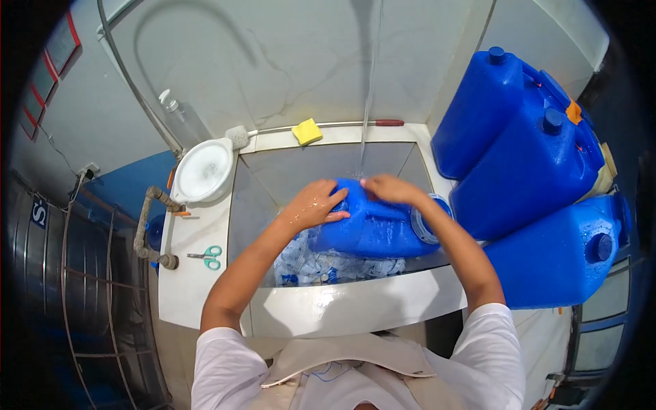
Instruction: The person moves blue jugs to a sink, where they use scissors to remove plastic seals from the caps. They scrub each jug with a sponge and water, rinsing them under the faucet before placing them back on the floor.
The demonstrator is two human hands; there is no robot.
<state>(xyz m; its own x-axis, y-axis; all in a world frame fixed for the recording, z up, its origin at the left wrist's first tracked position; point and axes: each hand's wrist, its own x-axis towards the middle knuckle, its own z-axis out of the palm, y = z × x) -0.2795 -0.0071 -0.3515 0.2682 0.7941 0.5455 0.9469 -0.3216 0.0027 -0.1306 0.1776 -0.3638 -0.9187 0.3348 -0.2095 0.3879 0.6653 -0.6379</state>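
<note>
A wet blue jerrycan [386, 236] lies on its side in the sink [256, 195], its wide ringed mouth [427, 220] facing right. My left hand [316, 203], wet with drops, grips its left end with the fingers spread over the plastic. At the can's upper edge, my right hand [393, 189] has its fingers curled against it; what lies under the fingertips is hidden. A thin stream of water [369, 96] falls behind the can, near my right fingertips. Below the can, crumpled whitish-clear pieces [307, 266] with some blue bits cover the sink bottom.
Several blue jerrycans [526, 157] crowd the right side. On the left ledge are a white basin [184, 183] of suds, scissors [210, 257], a pump bottle [186, 123] and a pipe [145, 229]. A yellow sponge [307, 132] and a long-handled brush [238, 137] lie behind the sink.
</note>
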